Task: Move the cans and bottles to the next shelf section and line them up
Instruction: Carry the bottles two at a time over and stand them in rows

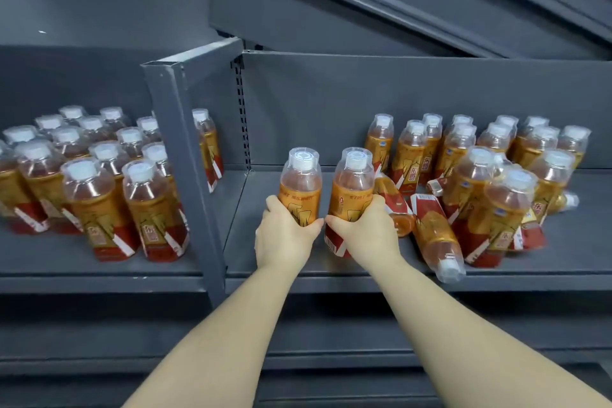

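Over the right shelf section (298, 182), my left hand (284, 235) gripping one upright tea bottle (299, 185), my right hand (364, 228) gripping another bottle (352, 189) beside it, lined-up bottles (99, 175) left of the divider (188, 156), jumbled bottles (480, 182) right.

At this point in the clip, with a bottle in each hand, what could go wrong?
1. The fallen bottle lies with its cap over the shelf edge; a nudge may roll it off.
2. The divider post stands between sections; the left hand could clip its bottle on it.
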A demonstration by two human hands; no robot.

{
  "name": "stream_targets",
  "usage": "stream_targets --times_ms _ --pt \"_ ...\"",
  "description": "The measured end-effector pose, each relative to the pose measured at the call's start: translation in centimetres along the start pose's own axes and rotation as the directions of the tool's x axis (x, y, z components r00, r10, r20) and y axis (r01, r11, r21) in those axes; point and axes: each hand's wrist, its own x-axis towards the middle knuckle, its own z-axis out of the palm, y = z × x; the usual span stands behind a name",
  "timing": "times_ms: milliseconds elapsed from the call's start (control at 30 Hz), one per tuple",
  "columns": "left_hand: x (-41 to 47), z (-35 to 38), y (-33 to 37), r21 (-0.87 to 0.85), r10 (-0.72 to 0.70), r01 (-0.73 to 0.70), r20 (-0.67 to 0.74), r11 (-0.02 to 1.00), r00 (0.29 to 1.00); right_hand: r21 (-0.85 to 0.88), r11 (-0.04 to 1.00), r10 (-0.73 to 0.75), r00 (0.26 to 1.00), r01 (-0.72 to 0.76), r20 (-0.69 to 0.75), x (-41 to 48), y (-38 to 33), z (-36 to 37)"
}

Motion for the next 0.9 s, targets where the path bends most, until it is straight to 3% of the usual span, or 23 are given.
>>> stream_targets --times_ms 433,900 --pt "-7.9 -4.9 -2.6 0.004 0.053 -0.053 0.019 0.999 0.998 -0.026 0.999 0.035 0.998 -0.034 0.042 -9.4 -1.1 -2.2" --pt "-9.0 -12.9 -11.9 -0.060 0.039 -0.038 0.024 0.997 0.999 0.001 0.998 0.057 0.997 -0.057 0.044 -17.2 -5.8 4.4"
